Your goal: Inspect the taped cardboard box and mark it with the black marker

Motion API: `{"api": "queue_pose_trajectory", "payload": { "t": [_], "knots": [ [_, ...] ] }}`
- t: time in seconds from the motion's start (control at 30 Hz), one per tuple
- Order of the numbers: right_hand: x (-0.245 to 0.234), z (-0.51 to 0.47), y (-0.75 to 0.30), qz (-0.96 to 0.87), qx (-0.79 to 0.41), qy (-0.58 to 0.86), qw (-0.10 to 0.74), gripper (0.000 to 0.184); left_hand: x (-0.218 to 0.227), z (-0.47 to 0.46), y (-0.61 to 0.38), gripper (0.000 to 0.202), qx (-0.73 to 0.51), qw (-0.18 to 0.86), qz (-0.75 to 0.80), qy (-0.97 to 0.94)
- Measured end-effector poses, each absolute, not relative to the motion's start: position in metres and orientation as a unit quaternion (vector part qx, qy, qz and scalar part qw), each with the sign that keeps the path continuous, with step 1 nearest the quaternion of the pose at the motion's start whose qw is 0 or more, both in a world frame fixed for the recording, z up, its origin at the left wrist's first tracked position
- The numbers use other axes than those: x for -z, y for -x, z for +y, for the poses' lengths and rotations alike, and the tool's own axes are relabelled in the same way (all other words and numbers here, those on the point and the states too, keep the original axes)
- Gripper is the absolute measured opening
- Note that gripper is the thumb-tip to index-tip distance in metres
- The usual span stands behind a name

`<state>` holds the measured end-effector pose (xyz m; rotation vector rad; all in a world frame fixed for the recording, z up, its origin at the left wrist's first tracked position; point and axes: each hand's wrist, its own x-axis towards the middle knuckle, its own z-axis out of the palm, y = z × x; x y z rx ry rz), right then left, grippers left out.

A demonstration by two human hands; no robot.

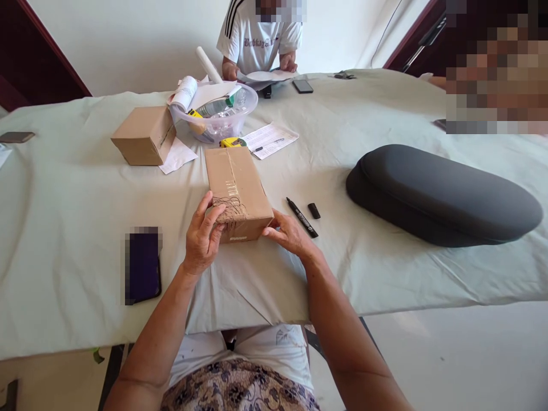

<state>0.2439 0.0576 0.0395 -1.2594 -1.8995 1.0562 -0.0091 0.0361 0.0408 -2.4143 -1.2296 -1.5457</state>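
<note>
A brown cardboard box [244,177] lies on the cloth in front of me, with a strip of tape along its top and black scribbled lines near its front edge. My left hand [203,237] grips its near left corner, fingertips resting on the top and side. At the near right corner, my right hand [289,231] holds the box, its thumb on the front face and the other fingers partly hidden behind the side. Just right of that hand lies an uncapped black marker [302,218], its cap [314,210] apart beside it.
A second cardboard box [143,134] and a plastic basin [252,105] with bottles and paper rolls stand beyond. A yellow tape measure [231,142], a written sheet [272,140], a dark phone [143,265] and a large dark case [440,194] lie around. A person [263,45] holds papers opposite.
</note>
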Motion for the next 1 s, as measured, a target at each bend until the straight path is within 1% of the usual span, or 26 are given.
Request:
{"api": "queue_pose_trajectory", "payload": {
  "t": [0.27,0.43,0.5,0.6,0.63,0.83,1.0],
  "knots": [
    [-0.040,0.059,-0.243,-0.726,-0.385,0.480,0.307,0.076,-0.038,0.038,0.008,0.034,0.516,0.008,-0.392,0.762],
    [-0.039,0.059,-0.242,-0.720,-0.379,0.491,0.310,0.077,-0.038,0.038,0.011,0.034,0.485,-0.013,-0.409,0.773],
    [-0.038,0.059,-0.242,-0.719,-0.369,0.498,0.314,0.078,-0.038,0.039,0.013,0.041,0.470,-0.022,-0.404,0.784],
    [-0.036,0.060,-0.241,-0.718,-0.362,0.498,0.325,0.077,-0.036,0.044,0.015,0.058,0.461,-0.038,-0.374,0.804],
    [-0.035,0.061,-0.241,-0.719,-0.358,0.498,0.328,0.077,-0.035,0.045,0.016,0.060,0.462,-0.038,-0.367,0.807],
    [-0.033,0.062,-0.241,-0.718,-0.354,0.505,0.322,0.077,-0.032,0.046,0.012,0.041,0.477,-0.038,-0.384,0.790],
    [-0.031,0.062,-0.241,-0.709,-0.370,0.500,0.332,0.078,-0.029,0.045,0.009,0.036,0.495,-0.022,-0.396,0.773]
  ]
}}
